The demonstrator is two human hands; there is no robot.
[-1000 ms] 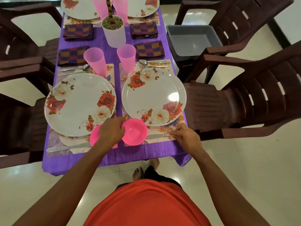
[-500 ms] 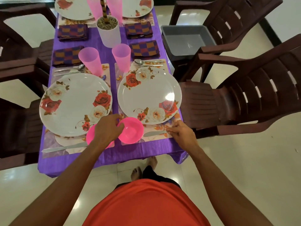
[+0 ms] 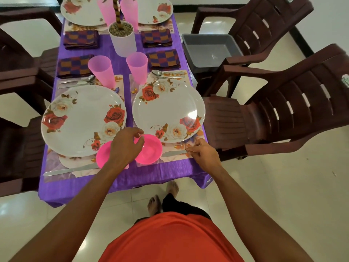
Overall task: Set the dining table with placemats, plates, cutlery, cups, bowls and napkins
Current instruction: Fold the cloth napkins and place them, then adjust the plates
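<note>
Bowl: small and pink, on the placemat at the near edge of the plate, far rim just beside the plate's rim. A second bowl sits near-left of the plate, half hidden by the wrist.
Left grip: fingers curled over the bowl's left rim, pinching it.
Right grip: fingertips pinched on the handle of the knife, which lies along the plate's near side.
Handling: looks like light, stiff plastic that would slide easily on the glossy placemat and is unlikely to break.
Hold: by the rim, thumb inside and fingers outside; one grip should do.
Knife: thin and flat, so awkward to lift; take the handle end by its sides.
Worktop: the purple cloth may bunch if things are dragged.
</note>
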